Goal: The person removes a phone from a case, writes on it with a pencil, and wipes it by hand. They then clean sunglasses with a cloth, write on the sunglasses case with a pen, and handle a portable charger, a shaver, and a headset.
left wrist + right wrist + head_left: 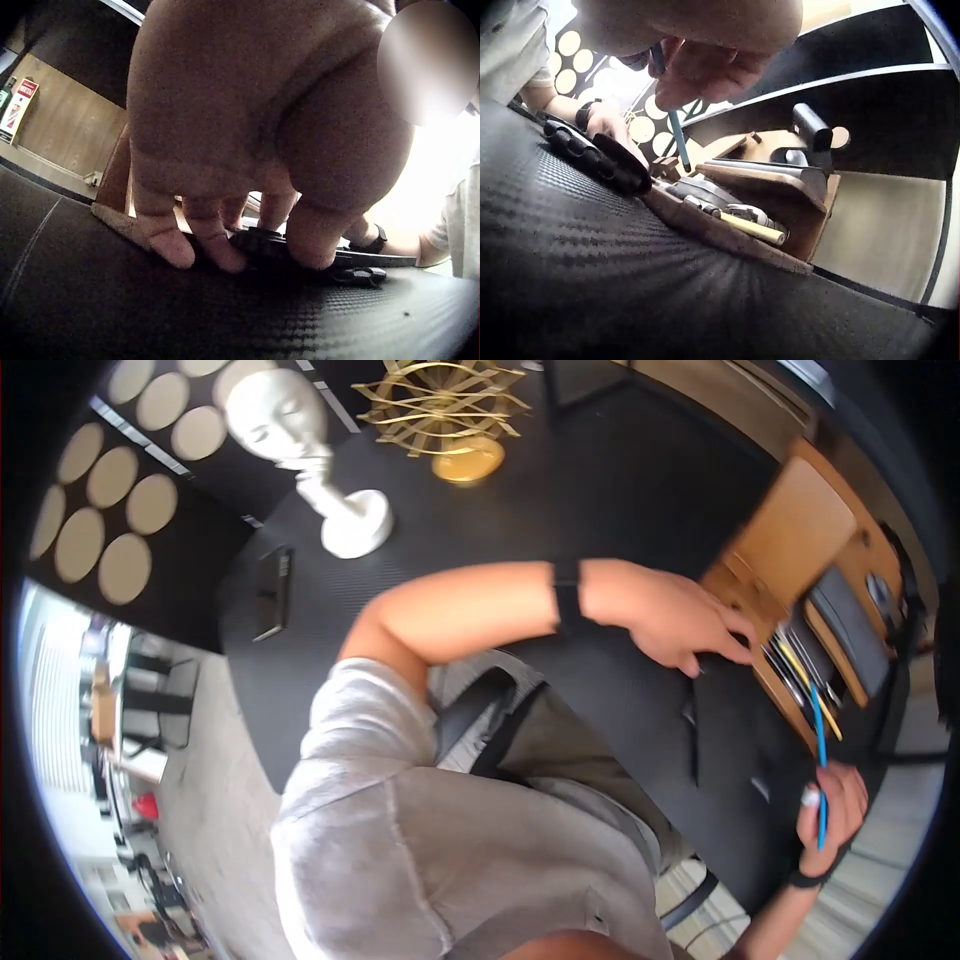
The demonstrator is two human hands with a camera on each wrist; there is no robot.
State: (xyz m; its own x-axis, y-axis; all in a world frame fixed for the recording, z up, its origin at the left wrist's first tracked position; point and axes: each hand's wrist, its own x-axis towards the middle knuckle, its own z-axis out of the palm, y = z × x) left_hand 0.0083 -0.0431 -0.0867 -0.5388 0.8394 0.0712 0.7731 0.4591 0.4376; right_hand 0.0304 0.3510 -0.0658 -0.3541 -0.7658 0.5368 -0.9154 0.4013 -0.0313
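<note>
My left hand [670, 615] reaches over the dark table beside a wooden organizer [783, 700]. Its thumb and fingers close around a black object [259, 244] in the left wrist view; the exact shape is partly hidden. My right hand [843, 807] pinches a slim blue stick, like a pen or pencil [822, 735], whose far end is over the organizer's compartment. In the right wrist view, the blue stick [679, 142] points down from my right hand [709, 71] toward the compartment, where a yellow-handled item [751, 227] and metal tools lie.
A white face sculpture [358, 525] and a gold openwork ornament [468, 460] stand at the table's far side. A dark flat item [273, 595] lies at the left. Behind the compartment, the organizer holds a dark slab [848, 630]. A long black item [596, 157] lies beside the organizer.
</note>
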